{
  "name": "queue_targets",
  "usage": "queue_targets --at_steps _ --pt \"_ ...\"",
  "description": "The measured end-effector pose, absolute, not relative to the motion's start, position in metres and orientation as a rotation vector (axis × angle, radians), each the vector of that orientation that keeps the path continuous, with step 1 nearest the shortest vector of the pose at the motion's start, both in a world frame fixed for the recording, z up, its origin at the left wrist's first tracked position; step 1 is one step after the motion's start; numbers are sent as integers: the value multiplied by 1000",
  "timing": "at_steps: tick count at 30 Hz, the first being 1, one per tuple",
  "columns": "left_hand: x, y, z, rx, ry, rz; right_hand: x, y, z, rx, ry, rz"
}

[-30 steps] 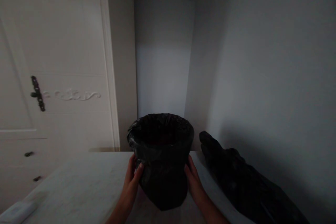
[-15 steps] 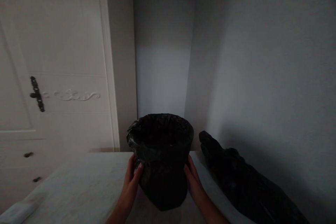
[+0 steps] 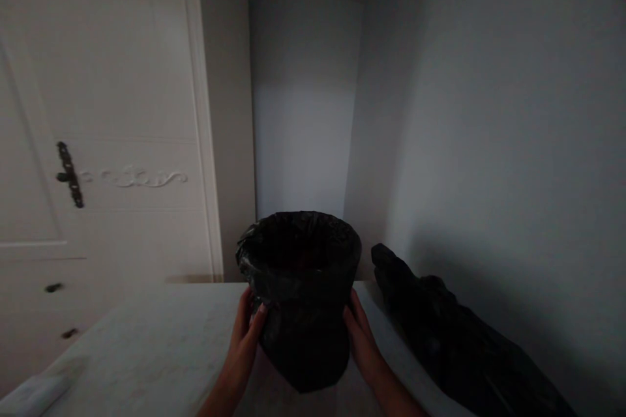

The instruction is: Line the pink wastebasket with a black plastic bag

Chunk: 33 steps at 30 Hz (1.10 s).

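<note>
A small bin lined with a black plastic bag (image 3: 299, 293) stands upright on a pale tabletop (image 3: 161, 345). The bag is folded over the bin's rim. My left hand (image 3: 246, 335) presses flat against the bin's left side, fingers up. On the opposite side my right hand (image 3: 360, 337) holds it the same way. Both hands grip the bin between them.
A crumpled black plastic bag (image 3: 454, 339) lies along the table's right side by the grey wall. A white door (image 3: 107, 143) with a dark handle (image 3: 68, 174) stands at the left. A pale roll (image 3: 29, 394) rests at the table's near left corner.
</note>
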<state>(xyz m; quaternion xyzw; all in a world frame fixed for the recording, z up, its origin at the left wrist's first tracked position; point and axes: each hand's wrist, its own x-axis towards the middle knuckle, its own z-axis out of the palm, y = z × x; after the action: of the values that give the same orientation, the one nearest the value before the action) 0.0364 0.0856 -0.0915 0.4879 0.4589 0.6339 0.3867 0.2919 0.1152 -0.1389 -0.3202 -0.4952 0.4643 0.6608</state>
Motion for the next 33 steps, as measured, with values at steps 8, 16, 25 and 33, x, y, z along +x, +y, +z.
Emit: queue_targets --at_steps 8,16,25,33 --pt "38 85 -89 1244 1150 1623 290 116 -144 -735 -1088 1032" --pt "37 87 -89 1271 1140 1641 291 116 -141 -735 -1106 1042" --pt "35 89 -94 1217 1170 1647 293 121 -148 -720 -1105 1047" --pt "37 87 -89 1229 1145 1644 294 120 -149 -728 -1099 1065"
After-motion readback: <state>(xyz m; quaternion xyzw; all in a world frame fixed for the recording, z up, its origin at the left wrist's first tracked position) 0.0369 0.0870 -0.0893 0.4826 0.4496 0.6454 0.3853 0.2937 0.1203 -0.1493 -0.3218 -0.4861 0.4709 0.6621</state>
